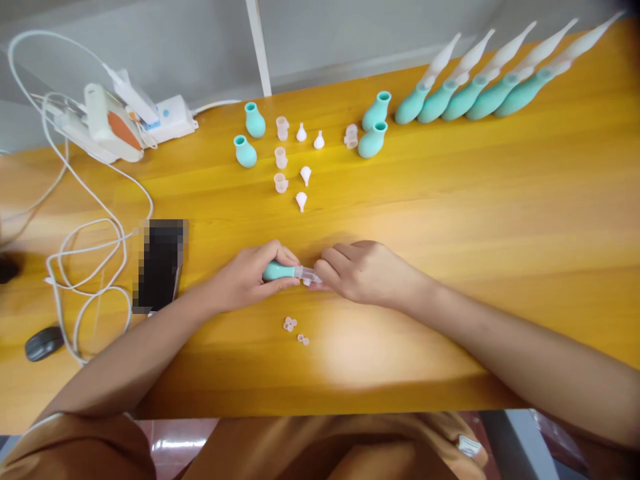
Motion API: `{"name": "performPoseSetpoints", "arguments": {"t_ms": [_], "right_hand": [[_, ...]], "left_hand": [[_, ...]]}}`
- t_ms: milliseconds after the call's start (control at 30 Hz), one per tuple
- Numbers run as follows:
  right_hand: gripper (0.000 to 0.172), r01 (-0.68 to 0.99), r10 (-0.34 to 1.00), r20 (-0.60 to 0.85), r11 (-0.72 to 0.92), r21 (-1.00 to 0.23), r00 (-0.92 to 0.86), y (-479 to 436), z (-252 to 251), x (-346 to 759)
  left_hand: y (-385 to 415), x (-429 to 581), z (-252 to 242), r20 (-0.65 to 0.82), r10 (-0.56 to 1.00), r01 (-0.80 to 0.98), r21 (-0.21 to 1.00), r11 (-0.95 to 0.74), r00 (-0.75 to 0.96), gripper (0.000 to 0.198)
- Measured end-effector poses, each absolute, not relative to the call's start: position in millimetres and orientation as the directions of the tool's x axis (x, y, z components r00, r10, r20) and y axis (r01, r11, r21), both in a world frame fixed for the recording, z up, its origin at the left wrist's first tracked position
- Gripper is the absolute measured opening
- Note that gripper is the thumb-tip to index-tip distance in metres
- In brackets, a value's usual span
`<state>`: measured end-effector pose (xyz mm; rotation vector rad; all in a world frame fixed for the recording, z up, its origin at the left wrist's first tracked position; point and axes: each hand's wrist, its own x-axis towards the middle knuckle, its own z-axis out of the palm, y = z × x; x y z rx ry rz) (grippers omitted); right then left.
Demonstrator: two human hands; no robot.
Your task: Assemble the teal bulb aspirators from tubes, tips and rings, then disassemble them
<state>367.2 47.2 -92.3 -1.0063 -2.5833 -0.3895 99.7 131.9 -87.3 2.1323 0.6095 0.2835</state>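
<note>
My left hand (255,277) is wrapped around a teal squeeze bulb (279,271), which lies on its side with its neck pointing right. A clear plastic connector (305,273) sits at the neck of the bulb. Fingers of my right hand (350,272) are curled closed at the connector's far end; what they pinch there is mostly hidden by the fingers. Just below, small translucent pink rings or caps (289,324) lie in two little groups on the wooden table (425,347).
Loose teal bulbs (255,121), clear connectors (281,158) and white fan-shaped pieces (301,201) lie farther back. Several bulbs with white nozzles (485,93) stand in a row at the back right. At left are a phone (160,267), white cables (117,233), a power strip (173,119) and a mouse (44,343).
</note>
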Motion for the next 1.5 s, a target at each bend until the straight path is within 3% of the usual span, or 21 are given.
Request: {"name": "performPoseSetpoints", "arguments": {"t_ms": [167,367,767,1233,1500], "right_hand": [[0.038,0.694,0.603,0.381,0.7,0.171,-0.701,44,-94,366],[0.039,0.673,0.607,0.356,0.734,0.091,-0.711,42,-97,366],[0.042,0.657,0.602,0.338,0.75,0.071,-0.724,43,-101,367],[0.053,0.624,0.582,0.369,0.781,-0.005,-0.725,47,-102,369],[0.06,0.617,0.605,0.37,0.78,-0.099,-0.705,50,-104,371]], "left_hand": [[131,100,-87,0.005,0.495,0.301,0.789,-0.536,0.869,0.021],[132,101,-86,0.03,0.419,0.261,0.741,-0.619,0.907,0.015],[131,102,-85,0.103,0.324,0.188,0.635,-0.749,0.941,0.009],[129,105,-83,0.093,0.301,0.184,0.614,-0.768,0.949,0.006],[129,104,-90,0.131,0.337,0.163,0.679,-0.716,0.932,0.008]]}}
